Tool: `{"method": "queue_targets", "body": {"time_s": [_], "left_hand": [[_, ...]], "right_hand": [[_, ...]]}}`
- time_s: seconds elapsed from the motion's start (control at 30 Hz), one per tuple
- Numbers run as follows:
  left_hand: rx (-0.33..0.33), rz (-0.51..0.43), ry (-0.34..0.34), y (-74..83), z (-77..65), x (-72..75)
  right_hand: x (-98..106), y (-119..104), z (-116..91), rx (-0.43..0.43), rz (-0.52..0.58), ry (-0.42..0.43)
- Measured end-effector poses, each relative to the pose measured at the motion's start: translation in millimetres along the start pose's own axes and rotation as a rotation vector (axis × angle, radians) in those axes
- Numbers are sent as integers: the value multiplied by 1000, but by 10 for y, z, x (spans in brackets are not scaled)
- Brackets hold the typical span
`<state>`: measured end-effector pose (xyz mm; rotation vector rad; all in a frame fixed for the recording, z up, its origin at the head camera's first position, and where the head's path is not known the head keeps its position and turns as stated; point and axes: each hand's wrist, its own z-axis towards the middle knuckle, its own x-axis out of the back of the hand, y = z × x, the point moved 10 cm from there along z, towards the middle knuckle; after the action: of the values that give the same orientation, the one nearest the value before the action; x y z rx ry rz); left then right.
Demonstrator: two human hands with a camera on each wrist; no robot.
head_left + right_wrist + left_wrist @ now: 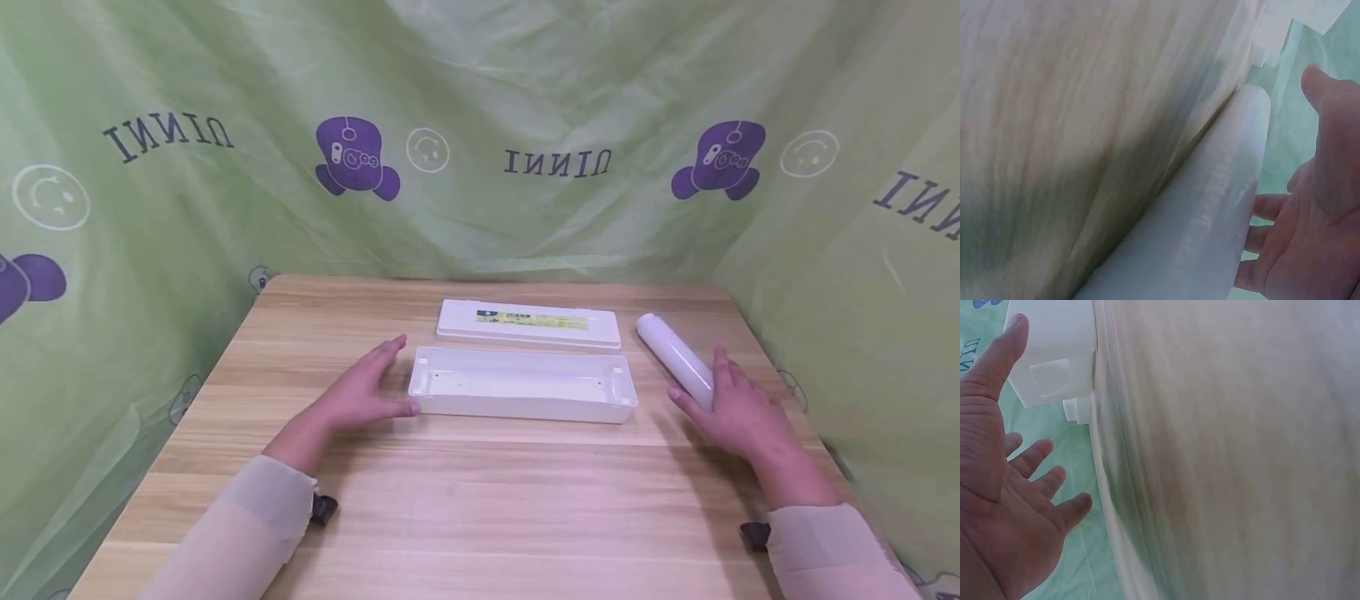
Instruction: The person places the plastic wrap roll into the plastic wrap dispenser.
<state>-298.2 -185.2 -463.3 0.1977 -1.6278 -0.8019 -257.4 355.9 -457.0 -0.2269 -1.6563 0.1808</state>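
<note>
The white roll [675, 357] lies slanted on the right of the counter [487, 508], its far end leaning left, and the person's right hand [750, 421] is at its near end, fingers loosely spread and not wrapped round it; whether they touch it is hard to tell. It looks fairly light and firm, though its glossy surface may slip and its round shape could roll, so a grip across the middle should suit it best. The left hand [356, 396] is spread wide by the left end of the open white box [525, 408], thumb at the near corner, holding nothing. That box seems thin-walled and light. Beyond it lies the labelled lid [457, 318], its right end just beside the roll's far end, leaving little room there.
</note>
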Motion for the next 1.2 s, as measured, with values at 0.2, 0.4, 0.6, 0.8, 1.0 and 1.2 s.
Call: {"method": "queue_targets", "body": {"time_s": [0.2, 0.4, 0.6, 0.8, 1.0, 1.2], "left_hand": [[-17, -12, -21, 56, 40, -46], [-15, -18, -28, 72, 65, -90], [-14, -27, -25, 77, 74, -102], [-15, -41, -26, 83, 78, -115], [-11, -54, -23, 97, 72, -112], [-8, -58, -19, 97, 73, -112]], "right_hand": [[-39, 44, 5, -5, 9, -29], [-76, 74, -13, -16, 17, -57], [-86, 117, -35, -25, 12, -68], [-94, 151, -57, -23, 8, -67], [-64, 147, -62, -4, 0, -37], [-57, 149, -63, -3, 15, -34]]}}
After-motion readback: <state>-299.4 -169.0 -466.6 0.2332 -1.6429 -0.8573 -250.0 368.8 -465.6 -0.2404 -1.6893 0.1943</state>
